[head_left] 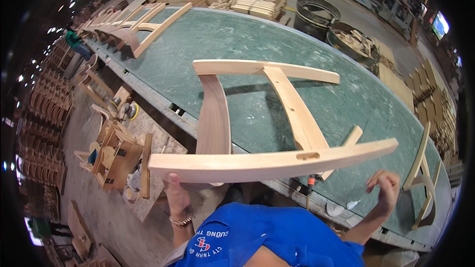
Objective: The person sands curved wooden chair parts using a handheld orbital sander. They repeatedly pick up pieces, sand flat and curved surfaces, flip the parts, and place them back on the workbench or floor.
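Head view: I stand at a long tabletop [257, 34], green, scuffed with pale dust and bounded by a metal edge. At its far left lies a row of wooden frames [163, 29]; another small frame [416, 160] sits at its right end. On the floor beyond are stacked boards [257, 6], a dark drum [316, 14] and a bin of offcuts [352, 43]. To my left, a lower bench bears a wooden box [118, 162] and a sander with a yellow rim [132, 111]; past it rise tall stacks of curved parts [42, 113].

The pale wooden frame [293, 111] is right before me, above the tabletop's near edge, its darker curved panel [213, 118] to the left. My left hand [178, 201] holds its near rail [262, 167] close to the left end, thumb on the face; the other fingers are hidden behind the wood. My right hand [387, 190] is raised, apart from the frame, its fingers loosely curled and empty.

The near rail covers the middle of a short bar [354, 136], so I cannot tell whether it joins the frame, and part of an orange-banded tool [311, 182]. A person in green [74, 39] is small and blurred, and the dark lens rim cuts off the room's sides
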The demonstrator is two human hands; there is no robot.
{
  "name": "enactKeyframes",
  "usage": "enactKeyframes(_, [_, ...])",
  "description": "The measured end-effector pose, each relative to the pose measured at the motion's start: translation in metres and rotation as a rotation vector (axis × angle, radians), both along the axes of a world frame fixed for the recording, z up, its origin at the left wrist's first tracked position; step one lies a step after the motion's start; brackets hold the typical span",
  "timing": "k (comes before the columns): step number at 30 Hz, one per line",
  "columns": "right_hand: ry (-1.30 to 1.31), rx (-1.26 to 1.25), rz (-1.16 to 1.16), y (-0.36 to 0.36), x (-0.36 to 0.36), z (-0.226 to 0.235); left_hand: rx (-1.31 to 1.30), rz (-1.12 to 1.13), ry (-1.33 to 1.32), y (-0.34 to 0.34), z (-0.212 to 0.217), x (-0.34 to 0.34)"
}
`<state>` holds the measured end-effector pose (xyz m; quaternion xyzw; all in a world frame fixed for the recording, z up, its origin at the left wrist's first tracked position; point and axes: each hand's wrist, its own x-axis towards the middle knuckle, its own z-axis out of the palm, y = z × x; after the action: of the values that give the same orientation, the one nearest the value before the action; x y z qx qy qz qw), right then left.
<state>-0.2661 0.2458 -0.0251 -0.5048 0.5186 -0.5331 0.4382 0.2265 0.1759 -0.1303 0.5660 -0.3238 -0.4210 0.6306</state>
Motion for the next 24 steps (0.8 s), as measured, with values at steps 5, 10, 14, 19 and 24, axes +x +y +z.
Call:
enactKeyframes(5, [0.405,0.271,0.136,-0.179,0.028,-0.041,-0.106,0.127,-0.071,0.036,-0.012,-0.03])
enactKeyframes(10, [-0.315,0.79,0.148,-0.299,0.039,-0.156,-0.116,-0.007,0.012,0.039,-0.006,-0.05])
enactKeyframes(14, [-0.362,0.721,0.077,-0.299,0.108,-0.18,-0.177,0.038,-0.014,0.068,-0.034,-0.034])
enactKeyframes(19, [-0.218,0.501,-0.076,-0.254,0.096,-0.138,-0.339,-0.074,0.366,0.046,-0.06,0.003])
enactKeyframes(24, [-0.108,0.093,-0.331,-0.159,0.129,-0.05,0.018,-0.295,0.863,0.048,-0.057,0.058])
